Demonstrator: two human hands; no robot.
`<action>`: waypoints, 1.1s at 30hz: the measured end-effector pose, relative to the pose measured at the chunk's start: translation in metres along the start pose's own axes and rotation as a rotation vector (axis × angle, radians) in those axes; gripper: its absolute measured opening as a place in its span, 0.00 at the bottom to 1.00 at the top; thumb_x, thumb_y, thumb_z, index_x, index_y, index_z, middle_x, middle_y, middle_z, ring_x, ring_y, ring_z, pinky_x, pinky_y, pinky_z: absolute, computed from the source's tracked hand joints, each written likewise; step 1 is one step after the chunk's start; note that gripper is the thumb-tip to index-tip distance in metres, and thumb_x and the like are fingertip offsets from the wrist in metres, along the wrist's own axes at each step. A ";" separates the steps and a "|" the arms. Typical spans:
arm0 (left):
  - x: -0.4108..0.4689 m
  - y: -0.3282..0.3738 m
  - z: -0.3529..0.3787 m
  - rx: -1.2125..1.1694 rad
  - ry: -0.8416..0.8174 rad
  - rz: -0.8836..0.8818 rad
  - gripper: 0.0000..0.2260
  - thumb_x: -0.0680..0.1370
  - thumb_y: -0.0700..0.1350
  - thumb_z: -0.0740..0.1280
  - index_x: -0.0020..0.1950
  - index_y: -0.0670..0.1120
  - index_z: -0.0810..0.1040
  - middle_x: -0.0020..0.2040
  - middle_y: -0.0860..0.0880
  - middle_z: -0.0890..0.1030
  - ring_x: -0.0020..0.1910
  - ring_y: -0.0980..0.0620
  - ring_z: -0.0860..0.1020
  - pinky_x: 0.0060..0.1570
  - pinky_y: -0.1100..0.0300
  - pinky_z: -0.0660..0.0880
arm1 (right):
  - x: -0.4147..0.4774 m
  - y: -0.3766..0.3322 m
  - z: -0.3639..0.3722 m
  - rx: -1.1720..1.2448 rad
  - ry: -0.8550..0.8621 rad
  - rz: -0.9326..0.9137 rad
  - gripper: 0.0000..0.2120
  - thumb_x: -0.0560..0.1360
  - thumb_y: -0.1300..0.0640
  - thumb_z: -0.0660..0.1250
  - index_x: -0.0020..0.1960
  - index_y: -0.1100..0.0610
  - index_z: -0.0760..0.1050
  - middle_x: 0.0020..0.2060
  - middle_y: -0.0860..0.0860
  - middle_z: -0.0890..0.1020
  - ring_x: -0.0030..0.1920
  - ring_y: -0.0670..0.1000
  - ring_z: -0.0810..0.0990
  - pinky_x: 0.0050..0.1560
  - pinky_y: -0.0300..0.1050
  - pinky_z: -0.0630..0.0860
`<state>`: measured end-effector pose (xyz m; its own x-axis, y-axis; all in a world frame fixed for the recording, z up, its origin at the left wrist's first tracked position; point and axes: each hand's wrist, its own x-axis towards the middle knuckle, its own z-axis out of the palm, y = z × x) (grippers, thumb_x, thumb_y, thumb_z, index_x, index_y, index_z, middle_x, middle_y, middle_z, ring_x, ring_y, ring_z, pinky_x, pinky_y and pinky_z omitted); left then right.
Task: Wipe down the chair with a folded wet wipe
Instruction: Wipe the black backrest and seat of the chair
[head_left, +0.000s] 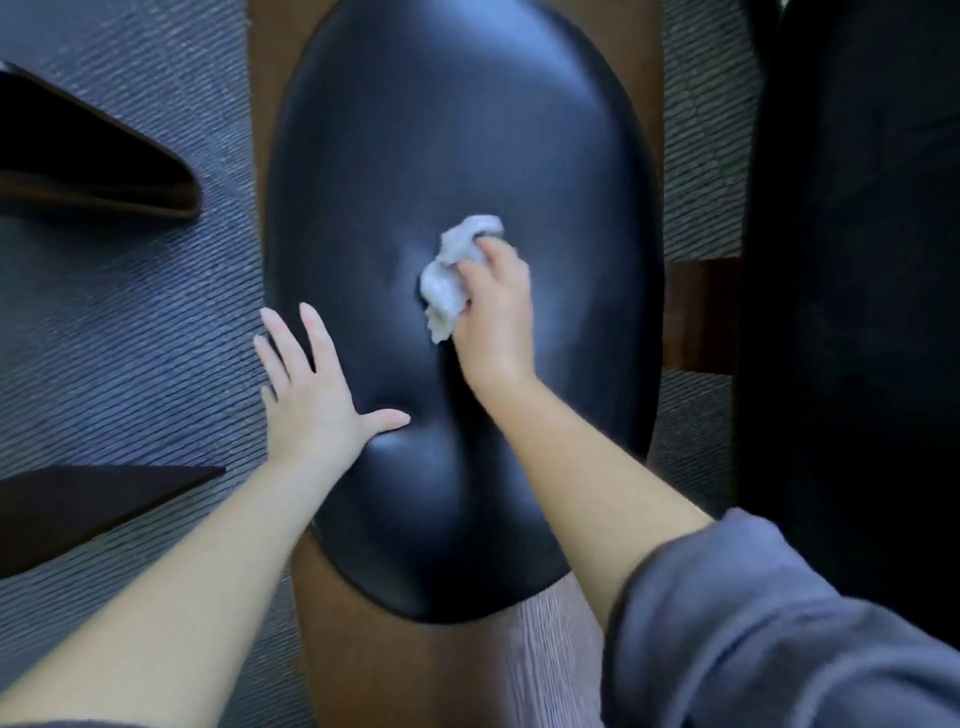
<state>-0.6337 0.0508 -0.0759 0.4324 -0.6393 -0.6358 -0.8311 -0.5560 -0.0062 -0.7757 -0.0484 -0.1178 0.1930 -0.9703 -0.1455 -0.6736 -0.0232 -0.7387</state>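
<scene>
Nothing to read at this moment: no words, brand marks, labels or numbers show on the glossy black padded chair seat (447, 156), on the crumpled white wet wipe (444, 291), or on the grey ribbed carpet (130, 312) beside the seat.
</scene>
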 end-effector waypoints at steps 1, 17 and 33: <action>0.001 0.000 0.001 -0.010 -0.014 0.002 0.66 0.61 0.67 0.75 0.77 0.45 0.30 0.77 0.38 0.32 0.77 0.36 0.38 0.74 0.39 0.54 | -0.015 -0.011 0.011 0.038 -0.151 -0.126 0.14 0.73 0.59 0.57 0.52 0.54 0.79 0.49 0.45 0.70 0.48 0.46 0.71 0.51 0.46 0.72; 0.019 0.015 -0.003 0.065 -0.215 -0.184 0.68 0.64 0.71 0.71 0.55 0.46 0.09 0.69 0.37 0.20 0.74 0.35 0.29 0.74 0.36 0.40 | 0.021 0.016 -0.015 -0.137 -0.152 -0.244 0.10 0.70 0.59 0.68 0.50 0.55 0.83 0.54 0.52 0.82 0.52 0.53 0.77 0.51 0.55 0.75; -0.008 0.044 0.004 0.248 -0.007 -0.099 0.56 0.72 0.57 0.73 0.76 0.39 0.32 0.76 0.33 0.34 0.77 0.31 0.43 0.75 0.44 0.53 | -0.097 0.084 -0.081 -0.166 -0.109 0.206 0.09 0.69 0.63 0.63 0.47 0.57 0.78 0.52 0.52 0.79 0.47 0.51 0.73 0.51 0.42 0.70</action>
<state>-0.6754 0.0334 -0.0740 0.5145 -0.5840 -0.6279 -0.8454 -0.4682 -0.2572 -0.9090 0.0242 -0.1125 0.1097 -0.9272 -0.3581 -0.8126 0.1238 -0.5695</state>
